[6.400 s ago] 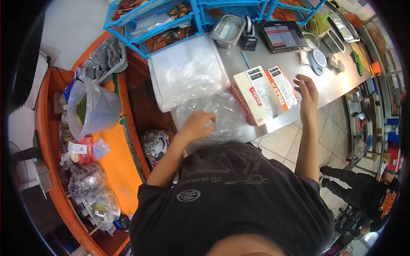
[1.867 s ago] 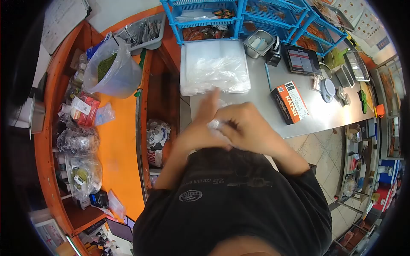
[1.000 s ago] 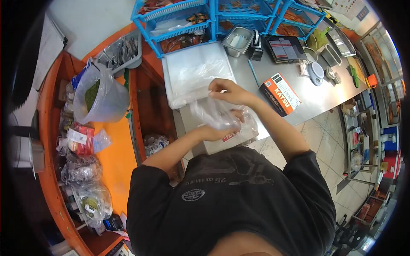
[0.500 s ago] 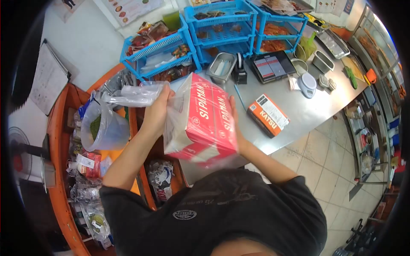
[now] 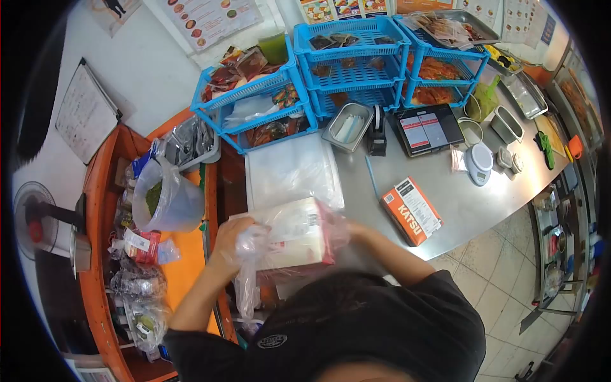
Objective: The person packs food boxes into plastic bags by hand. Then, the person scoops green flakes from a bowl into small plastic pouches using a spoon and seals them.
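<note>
A white and red box [image 5: 296, 232] in a clear plastic bag is held in front of my chest, over the near left part of the steel table. My left hand [image 5: 237, 239] is closed on the bunched bag [image 5: 249, 254] at the box's left end. At the right end is my right hand [image 5: 355, 234], partly behind the plastic, its fingers hidden by the box and bag. An orange and black KATSU box [image 5: 411, 211] with a white label lies on the table to the right. Behind the held box is a stack of clear bags [image 5: 293, 167].
Blue basket racks [image 5: 353, 60] with packaged food line the back. In front of them are a steel container [image 5: 347, 127], a tablet [image 5: 429, 129] and a scale [image 5: 478, 163]. On the left, a plastic tub [image 5: 168, 197] stands by an orange counter [image 5: 181, 270].
The box was first on the table, then bagged and lifted with its red side showing. Now it is lower and turned, its white side up, the bag's loose end hanging at my left hand.
</note>
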A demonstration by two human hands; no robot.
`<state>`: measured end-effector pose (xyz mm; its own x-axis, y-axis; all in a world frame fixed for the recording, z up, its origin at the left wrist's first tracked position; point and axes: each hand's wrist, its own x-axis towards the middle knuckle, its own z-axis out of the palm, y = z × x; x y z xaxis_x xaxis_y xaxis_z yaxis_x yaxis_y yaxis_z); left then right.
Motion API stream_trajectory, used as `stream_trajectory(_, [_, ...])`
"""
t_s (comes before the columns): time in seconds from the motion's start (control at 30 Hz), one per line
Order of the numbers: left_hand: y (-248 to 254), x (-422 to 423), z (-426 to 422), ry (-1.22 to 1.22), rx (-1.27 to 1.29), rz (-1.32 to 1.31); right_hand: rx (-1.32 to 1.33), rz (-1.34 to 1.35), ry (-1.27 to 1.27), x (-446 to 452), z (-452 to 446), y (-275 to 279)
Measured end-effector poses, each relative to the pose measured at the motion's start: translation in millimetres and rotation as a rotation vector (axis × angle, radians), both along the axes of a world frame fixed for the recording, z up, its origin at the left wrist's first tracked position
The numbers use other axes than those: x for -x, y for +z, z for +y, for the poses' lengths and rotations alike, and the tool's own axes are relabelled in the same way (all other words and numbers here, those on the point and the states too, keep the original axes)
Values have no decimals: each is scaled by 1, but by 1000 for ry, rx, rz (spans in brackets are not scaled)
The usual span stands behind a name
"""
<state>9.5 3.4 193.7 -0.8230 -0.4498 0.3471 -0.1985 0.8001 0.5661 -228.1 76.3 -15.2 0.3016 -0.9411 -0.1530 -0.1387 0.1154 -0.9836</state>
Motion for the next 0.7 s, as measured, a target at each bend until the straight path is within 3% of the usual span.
stream_trajectory(0.03, [-19,-13,-19,-121,-144,-182,-23,73,-141,26,-20,-7])
stream_trajectory(0.07, [-46,-21,-24,-158,-346,-180,-197,-61,-365,57,-47,-15])
stream_trajectory(0.1, [-73,-24,-25,-206,-489,-143,25,-129,-627,80,-71,-24])
stream_trajectory(0.13, [-102,-23,-28,-286,-544,-78,283,28,-769,104,-93,-16])
stream_trajectory(0.2, [-156,-9,-28,-505,-610,83,481,510,-847,130,-127,19])
stream_trajectory(0.27, [-194,11,-22,-716,-547,255,559,898,-783,152,-172,10])
stream_trajectory(0.3, [-204,18,-13,-614,-453,224,469,1022,-699,160,-189,6])
stream_trajectory(0.37, [-205,20,22,-79,-173,-147,288,1257,-510,172,-211,-5])
stream_trajectory(0.47, [-179,45,31,-104,41,-127,247,1367,-411,176,-216,-20])
stream_trajectory(0.57, [-185,46,31,-45,-27,7,186,1340,-340,176,-213,-9])
stream_trajectory(0.7, [-200,44,31,-37,-96,15,291,1364,-349,176,-208,-21])
